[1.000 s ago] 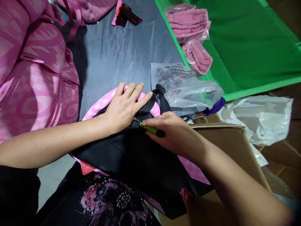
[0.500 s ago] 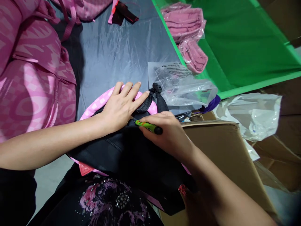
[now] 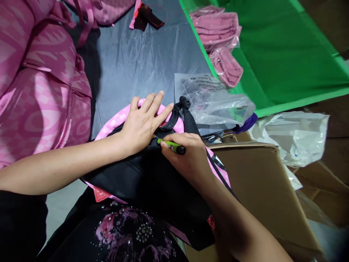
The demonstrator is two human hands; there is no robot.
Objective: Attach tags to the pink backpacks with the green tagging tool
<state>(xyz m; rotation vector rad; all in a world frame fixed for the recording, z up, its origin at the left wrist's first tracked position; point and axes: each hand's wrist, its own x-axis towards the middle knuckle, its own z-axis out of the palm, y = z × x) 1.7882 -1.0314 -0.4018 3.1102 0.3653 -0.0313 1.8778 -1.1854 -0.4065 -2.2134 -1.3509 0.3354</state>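
Note:
A black bag with pink checkered trim (image 3: 131, 176) lies across my lap, its dark side up. My left hand (image 3: 143, 125) rests flat on its upper part, fingers spread over the pink checkered edge. In my right hand (image 3: 189, 149) is a green pen-shaped tool (image 3: 169, 144) with a black rounded end. Its thin tip points left, at the black fabric right beside my left palm; whether it touches the fabric I cannot tell. A black strap with a buckle (image 3: 184, 103) sticks up just beyond my hands.
Pink patterned backpacks (image 3: 51, 105) stand at the left. A clear plastic bag (image 3: 212, 102) lies ahead on the grey surface (image 3: 141, 58). Wrapped pink bundles (image 3: 216, 29) rest at the edge of a green fabric bin (image 3: 272, 54). A cardboard box (image 3: 251, 182) stands at right.
My right hand and the green tool have shifted slightly left, and the tool has turned a little. More pink trim shows beside my right wrist. My left hand stays on the bag.

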